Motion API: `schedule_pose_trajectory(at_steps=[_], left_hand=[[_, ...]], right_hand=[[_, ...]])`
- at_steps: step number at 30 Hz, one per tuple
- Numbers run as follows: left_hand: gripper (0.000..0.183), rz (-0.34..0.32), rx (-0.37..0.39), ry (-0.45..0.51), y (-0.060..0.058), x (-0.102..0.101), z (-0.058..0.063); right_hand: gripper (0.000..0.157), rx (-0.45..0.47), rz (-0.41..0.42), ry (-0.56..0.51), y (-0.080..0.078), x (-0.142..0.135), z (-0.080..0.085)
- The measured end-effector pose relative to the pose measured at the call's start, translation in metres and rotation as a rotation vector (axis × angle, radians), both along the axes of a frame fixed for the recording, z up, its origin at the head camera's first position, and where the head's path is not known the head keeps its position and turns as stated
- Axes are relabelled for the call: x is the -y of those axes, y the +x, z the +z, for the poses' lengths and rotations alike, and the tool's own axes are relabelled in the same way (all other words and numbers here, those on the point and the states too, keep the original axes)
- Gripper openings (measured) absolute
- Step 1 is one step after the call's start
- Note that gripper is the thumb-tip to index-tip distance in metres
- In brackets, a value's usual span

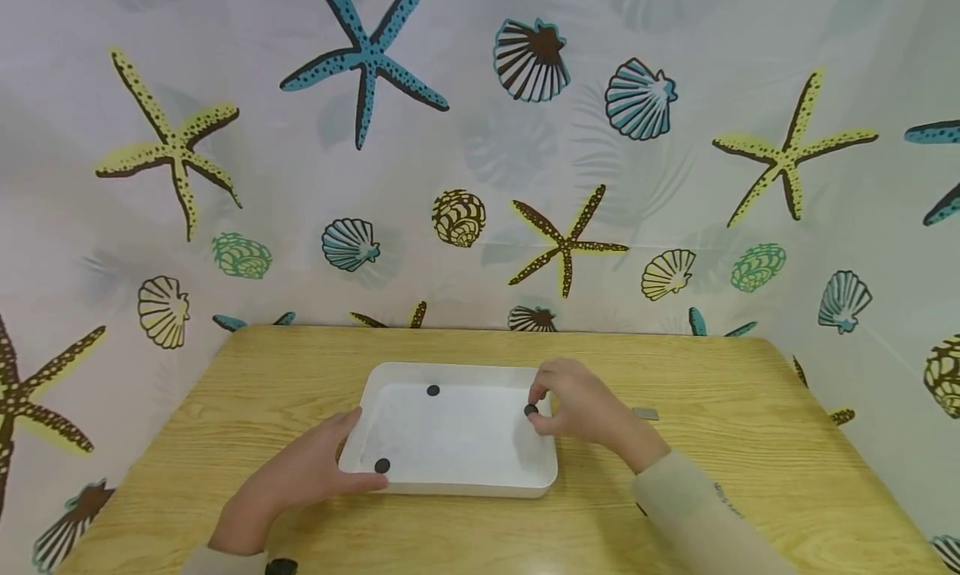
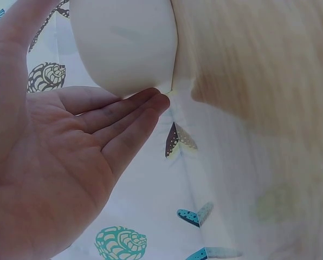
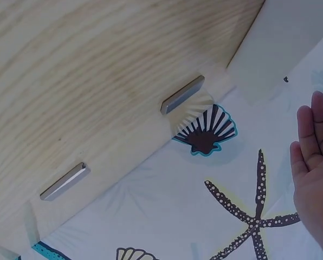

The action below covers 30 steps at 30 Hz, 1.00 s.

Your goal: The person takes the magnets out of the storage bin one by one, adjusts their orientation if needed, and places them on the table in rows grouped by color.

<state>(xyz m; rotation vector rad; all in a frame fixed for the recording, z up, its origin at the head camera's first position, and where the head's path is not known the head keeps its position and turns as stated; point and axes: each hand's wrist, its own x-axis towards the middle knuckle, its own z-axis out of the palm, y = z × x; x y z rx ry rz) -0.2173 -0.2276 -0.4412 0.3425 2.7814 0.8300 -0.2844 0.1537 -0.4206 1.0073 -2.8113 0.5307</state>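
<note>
From my remote station I note a table (image 1: 750, 442), light wood grain, far corners rounded. White tray (image 1: 459, 442) rests mid-table. Right of it I log a metal bar (image 1: 647, 413); my right wrist view shows two such bars (image 3: 182, 95), apart, on the wood.

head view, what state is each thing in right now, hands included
White tray: upright, flat on the table
Left hand: fingers extended, touching the tray's left end
Right hand: fingers pinching a disc
Right disc: pinched
Far disc: lying in the tray
Near-left disc: lying in the tray
Grey metal piece: lying on the table
</note>
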Motion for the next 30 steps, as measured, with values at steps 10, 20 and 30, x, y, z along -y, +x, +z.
schedule_pose_trajectory(at_steps=[10,20,30], left_hand=[[0.123,0.001,-0.001,-0.005,0.000,-0.001,0.001],[0.123,0.004,-0.001,0.002,0.000,-0.004,0.002],[0.123,0.027,-0.003,-0.018,-0.003,-0.010,0.002]], right_hand=[[0.009,-0.071,0.001,-0.019,-0.002,-0.012,0.007],[0.007,-0.061,-0.012,-0.054,-0.007,-0.031,0.008],[0.009,-0.055,-0.036,-0.039,-0.015,-0.056,0.005]])
